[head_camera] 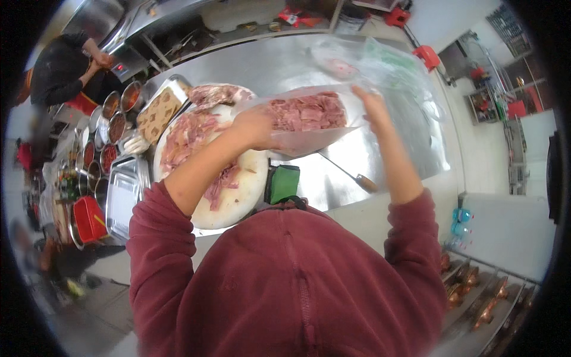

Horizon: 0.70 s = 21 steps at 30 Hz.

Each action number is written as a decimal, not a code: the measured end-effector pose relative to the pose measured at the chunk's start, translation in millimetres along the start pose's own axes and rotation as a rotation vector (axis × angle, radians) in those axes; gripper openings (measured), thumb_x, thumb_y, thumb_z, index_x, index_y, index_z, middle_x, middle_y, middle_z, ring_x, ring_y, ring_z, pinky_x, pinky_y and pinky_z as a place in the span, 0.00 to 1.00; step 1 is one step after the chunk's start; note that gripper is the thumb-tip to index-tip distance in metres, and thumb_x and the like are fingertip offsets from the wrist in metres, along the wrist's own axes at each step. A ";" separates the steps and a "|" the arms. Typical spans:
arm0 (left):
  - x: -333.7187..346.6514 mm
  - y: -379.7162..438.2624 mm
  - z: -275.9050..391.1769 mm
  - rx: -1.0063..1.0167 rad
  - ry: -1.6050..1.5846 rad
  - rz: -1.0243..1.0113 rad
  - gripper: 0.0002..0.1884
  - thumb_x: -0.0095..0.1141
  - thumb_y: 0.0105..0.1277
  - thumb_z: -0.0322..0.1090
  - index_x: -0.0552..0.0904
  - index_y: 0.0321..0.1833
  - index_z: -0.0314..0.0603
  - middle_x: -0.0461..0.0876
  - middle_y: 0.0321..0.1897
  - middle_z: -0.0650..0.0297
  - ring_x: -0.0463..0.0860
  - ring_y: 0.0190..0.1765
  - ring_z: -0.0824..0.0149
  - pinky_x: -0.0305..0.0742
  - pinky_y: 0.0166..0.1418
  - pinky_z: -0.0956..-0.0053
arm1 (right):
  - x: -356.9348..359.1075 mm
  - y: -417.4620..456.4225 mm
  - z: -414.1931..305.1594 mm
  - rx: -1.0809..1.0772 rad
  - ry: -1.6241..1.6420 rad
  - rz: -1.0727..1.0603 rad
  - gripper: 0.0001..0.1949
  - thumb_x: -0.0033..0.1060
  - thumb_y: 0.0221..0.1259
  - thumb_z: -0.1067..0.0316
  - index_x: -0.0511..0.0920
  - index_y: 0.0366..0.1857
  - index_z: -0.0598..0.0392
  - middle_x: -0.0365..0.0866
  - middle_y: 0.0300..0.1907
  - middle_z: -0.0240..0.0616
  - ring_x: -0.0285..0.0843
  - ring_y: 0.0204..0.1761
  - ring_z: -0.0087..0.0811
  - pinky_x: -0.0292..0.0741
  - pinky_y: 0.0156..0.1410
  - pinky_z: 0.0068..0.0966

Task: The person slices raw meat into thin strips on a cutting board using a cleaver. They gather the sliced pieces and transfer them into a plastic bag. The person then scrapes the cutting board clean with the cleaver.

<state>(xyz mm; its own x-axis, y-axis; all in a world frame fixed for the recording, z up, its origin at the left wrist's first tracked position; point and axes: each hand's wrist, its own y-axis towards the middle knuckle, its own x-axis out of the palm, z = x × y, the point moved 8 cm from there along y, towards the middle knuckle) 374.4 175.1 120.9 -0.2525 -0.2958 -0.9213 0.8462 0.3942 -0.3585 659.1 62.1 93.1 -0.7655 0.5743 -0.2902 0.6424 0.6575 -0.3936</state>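
Sliced pink meat [308, 111] lies inside a clear plastic bag [308, 140] above the steel table. My left hand [255, 127], somewhat blurred, grips the bag's left end. At the bag's right end, my right hand [371, 105] holds the plastic between thumb and fingers. Left of the bag, a round white cutting board [241, 196] bears a heap of loose meat pieces [189, 134]. A larger chunk of meat [218, 96] rests at the board's far edge. Part of the board is hidden behind my left forearm.
Near the table's front edge are a green box-like object [284, 184] and a wooden-handled tool [366, 183]. Loose plastic bags [392, 67] lie at the back right. Metal trays [127, 192], several bowls [117, 127] and a red basket [89, 218] stand left. A person [62, 67] is at the far left.
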 end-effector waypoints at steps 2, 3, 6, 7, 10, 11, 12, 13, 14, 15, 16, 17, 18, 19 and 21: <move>-20.0 -6.5 -3.4 -0.011 -0.181 0.218 0.26 0.70 0.59 0.57 0.90 0.45 0.39 0.88 0.56 0.50 0.82 0.65 0.51 0.79 0.67 0.57 | -4.4 -4.9 -17.3 -0.103 -0.046 0.008 0.49 0.70 0.65 0.39 0.58 0.83 0.55 0.65 0.80 0.51 0.59 0.82 0.50 0.59 0.79 0.62; -42.0 -25.6 9.7 0.175 -0.256 0.422 0.23 0.71 0.59 0.53 0.89 0.46 0.39 0.87 0.58 0.51 0.82 0.64 0.50 0.79 0.66 0.57 | -2.2 -9.7 -9.5 -0.092 -0.093 -0.015 0.50 0.71 0.64 0.39 0.58 0.83 0.56 0.67 0.79 0.51 0.62 0.80 0.49 0.64 0.78 0.58; -50.8 -91.0 10.4 0.298 -0.485 0.762 0.24 0.71 0.62 0.45 0.86 0.58 0.42 0.83 0.65 0.54 0.81 0.66 0.49 0.77 0.69 0.58 | 35.3 -63.1 3.0 -0.305 -0.379 0.028 0.39 0.72 0.68 0.49 0.67 0.78 0.58 0.73 0.74 0.50 0.76 0.70 0.43 0.78 0.66 0.35; -31.4 -104.8 -7.4 0.190 -0.558 0.710 0.28 0.71 0.62 0.47 0.85 0.63 0.43 0.82 0.67 0.55 0.80 0.69 0.49 0.76 0.71 0.58 | 53.0 -97.6 -9.0 -0.463 -0.487 0.046 0.34 0.73 0.69 0.54 0.72 0.75 0.58 0.76 0.72 0.49 0.80 0.65 0.39 0.81 0.60 0.28; 42.9 -147.6 -100.5 -0.109 -0.416 0.717 0.33 0.74 0.59 0.50 0.84 0.67 0.45 0.83 0.65 0.52 0.79 0.69 0.46 0.75 0.72 0.56 | 123.2 -179.5 -26.9 -0.721 -0.380 -0.149 0.31 0.77 0.62 0.65 0.75 0.70 0.58 0.80 0.54 0.46 0.83 0.53 0.32 0.85 0.46 0.27; 66.2 -163.9 -137.2 -0.300 -0.320 0.693 0.37 0.74 0.58 0.54 0.81 0.69 0.44 0.82 0.65 0.49 0.79 0.69 0.44 0.74 0.72 0.53 | 156.0 -192.1 -18.7 -0.643 -0.302 -0.338 0.32 0.78 0.61 0.66 0.75 0.70 0.57 0.79 0.57 0.46 0.83 0.54 0.32 0.85 0.47 0.27; 81.8 -176.2 -174.9 -0.476 -0.225 0.670 0.41 0.74 0.56 0.57 0.79 0.71 0.44 0.81 0.66 0.46 0.78 0.69 0.42 0.73 0.71 0.50 | 190.9 -194.9 -5.2 -0.546 -0.290 -0.481 0.36 0.80 0.59 0.64 0.72 0.72 0.57 0.77 0.60 0.46 0.83 0.55 0.33 0.86 0.45 0.28; 99.2 -178.3 -214.1 -0.589 -0.345 0.541 0.44 0.72 0.57 0.62 0.77 0.74 0.46 0.79 0.68 0.44 0.77 0.70 0.40 0.72 0.72 0.48 | 225.4 -192.4 13.8 -0.442 -0.278 -0.613 0.39 0.81 0.58 0.62 0.70 0.74 0.58 0.76 0.62 0.47 0.82 0.56 0.34 0.86 0.43 0.29; 115.4 -178.1 -253.1 -0.697 -0.460 0.409 0.47 0.70 0.57 0.66 0.74 0.77 0.49 0.77 0.70 0.42 0.75 0.71 0.38 0.71 0.73 0.47 | 251.1 -180.6 36.3 -0.243 -0.285 -0.657 0.44 0.83 0.56 0.60 0.67 0.77 0.58 0.74 0.66 0.50 0.81 0.59 0.37 0.86 0.45 0.29; 128.6 -177.0 -292.2 -0.728 -0.476 0.460 0.47 0.67 0.58 0.69 0.74 0.78 0.52 0.76 0.71 0.42 0.74 0.71 0.38 0.70 0.73 0.46 | 275.2 -170.4 57.0 -0.049 -0.286 -0.704 0.48 0.85 0.54 0.58 0.64 0.79 0.59 0.72 0.69 0.53 0.80 0.63 0.39 0.87 0.47 0.30; 152.5 -174.9 -332.5 -0.768 -0.490 0.510 0.47 0.65 0.59 0.71 0.73 0.79 0.54 0.75 0.72 0.43 0.73 0.72 0.37 0.69 0.74 0.45 | 291.6 -161.9 65.0 0.008 -0.278 -0.657 0.48 0.84 0.55 0.58 0.64 0.80 0.58 0.71 0.70 0.56 0.80 0.63 0.42 0.86 0.51 0.32; 164.1 -168.9 -358.6 -0.798 -0.507 0.556 0.47 0.62 0.60 0.74 0.73 0.79 0.56 0.75 0.73 0.44 0.72 0.73 0.37 0.68 0.75 0.43 | 303.7 -152.8 73.6 0.068 -0.268 -0.600 0.49 0.84 0.55 0.57 0.63 0.81 0.56 0.70 0.71 0.58 0.80 0.64 0.45 0.85 0.56 0.34; 161.6 -154.1 -369.0 -0.787 -0.505 0.549 0.47 0.59 0.61 0.75 0.73 0.80 0.58 0.74 0.74 0.45 0.72 0.73 0.37 0.68 0.75 0.44 | 311.8 -136.8 84.5 0.129 -0.257 -0.530 0.49 0.83 0.56 0.57 0.62 0.82 0.55 0.69 0.72 0.60 0.79 0.65 0.47 0.84 0.60 0.36; 156.3 -139.3 -374.6 -0.777 -0.504 0.544 0.47 0.57 0.62 0.76 0.73 0.80 0.59 0.73 0.75 0.45 0.71 0.74 0.36 0.67 0.76 0.44 | 321.0 -109.4 89.8 -0.024 -0.379 -0.462 0.49 0.82 0.57 0.54 0.62 0.82 0.56 0.67 0.73 0.61 0.78 0.67 0.49 0.82 0.64 0.38; 159.2 -115.0 -377.8 -0.745 -0.512 0.510 0.46 0.54 0.62 0.78 0.74 0.79 0.60 0.73 0.75 0.47 0.70 0.74 0.36 0.66 0.76 0.44 | 338.6 -58.8 97.7 -0.311 -0.630 -0.335 0.50 0.81 0.57 0.49 0.62 0.81 0.57 0.62 0.76 0.63 0.75 0.70 0.53 0.77 0.71 0.42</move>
<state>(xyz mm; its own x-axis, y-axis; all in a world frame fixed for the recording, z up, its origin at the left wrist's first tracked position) 59.6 411.3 -41.5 0.4314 -0.2085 -0.8777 0.2477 0.9629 -0.1070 358.7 170.2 -67.1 -0.7362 -0.0032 -0.6767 0.2826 0.9072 -0.3117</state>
